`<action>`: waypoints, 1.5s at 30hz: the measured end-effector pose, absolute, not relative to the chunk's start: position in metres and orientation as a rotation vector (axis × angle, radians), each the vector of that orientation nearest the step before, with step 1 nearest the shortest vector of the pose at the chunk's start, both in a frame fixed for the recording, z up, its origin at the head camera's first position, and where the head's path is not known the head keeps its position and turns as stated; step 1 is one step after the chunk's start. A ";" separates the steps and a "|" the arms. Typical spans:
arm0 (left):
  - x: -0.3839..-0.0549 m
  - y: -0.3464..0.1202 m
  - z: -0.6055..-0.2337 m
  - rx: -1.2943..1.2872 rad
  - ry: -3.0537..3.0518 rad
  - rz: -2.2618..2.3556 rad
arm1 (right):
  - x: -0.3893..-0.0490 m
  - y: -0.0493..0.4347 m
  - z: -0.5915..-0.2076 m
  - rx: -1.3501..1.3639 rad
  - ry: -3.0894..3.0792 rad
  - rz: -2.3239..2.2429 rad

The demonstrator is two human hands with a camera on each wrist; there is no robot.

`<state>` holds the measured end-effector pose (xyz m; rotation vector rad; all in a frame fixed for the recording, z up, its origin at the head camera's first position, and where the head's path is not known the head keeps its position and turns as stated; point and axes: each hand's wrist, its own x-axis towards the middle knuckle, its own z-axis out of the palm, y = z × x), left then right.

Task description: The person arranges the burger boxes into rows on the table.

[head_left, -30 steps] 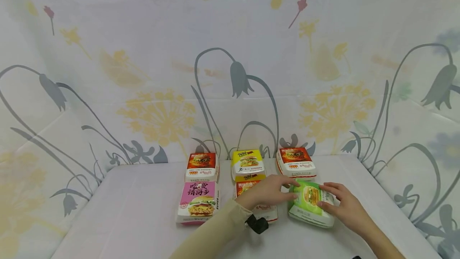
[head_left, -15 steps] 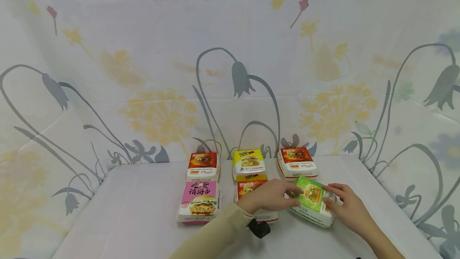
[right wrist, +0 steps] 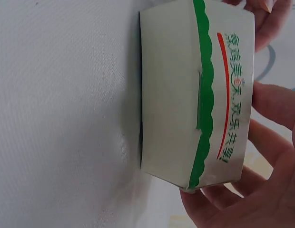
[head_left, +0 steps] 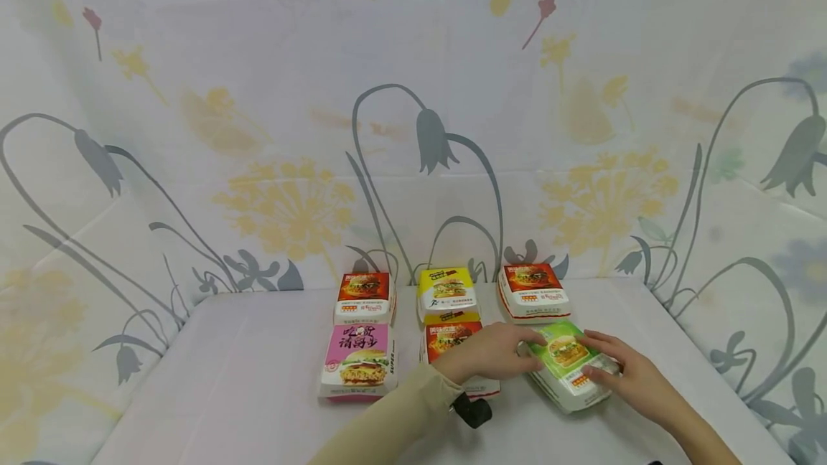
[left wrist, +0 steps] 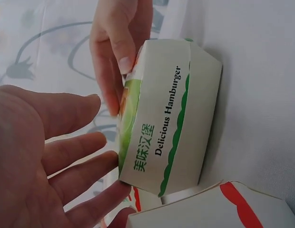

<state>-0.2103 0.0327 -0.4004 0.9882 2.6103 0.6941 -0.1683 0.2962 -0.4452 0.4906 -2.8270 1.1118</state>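
A green and white hamburger box [head_left: 565, 354] lies turned at an angle on the white table, between both hands. My left hand [head_left: 494, 354] is at its left side; in the left wrist view the fingers [left wrist: 81, 171] are spread and nearly straight, their tips touching the box's lid edge. On the right side, my right hand [head_left: 633, 379] holds the box: its thumb [right wrist: 273, 102] lies at the lid edge and the fingers bend round a corner. A red and white hamburger box [head_left: 446, 336] is partly hidden under my left forearm.
Behind stand a red-topped box [head_left: 531, 291], a yellow box [head_left: 446, 293] and another red-topped box [head_left: 363, 298]. A pink box [head_left: 357, 364] is at the front left. A flowered cloth [head_left: 413, 214] hangs behind the table [head_left: 245, 379].
The green box has turned clockwise as seen from above and shifted slightly right. Both hands have stayed beside it, moving a little right. The other boxes keep their places.
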 end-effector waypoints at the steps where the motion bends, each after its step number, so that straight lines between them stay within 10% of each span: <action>1: -0.211 0.034 -0.401 0.980 2.608 0.699 | -0.168 0.298 -0.445 0.515 -2.823 1.129; 45: -0.207 -0.008 -0.401 1.115 2.653 0.842 | -0.154 0.289 -0.437 0.402 -2.788 0.939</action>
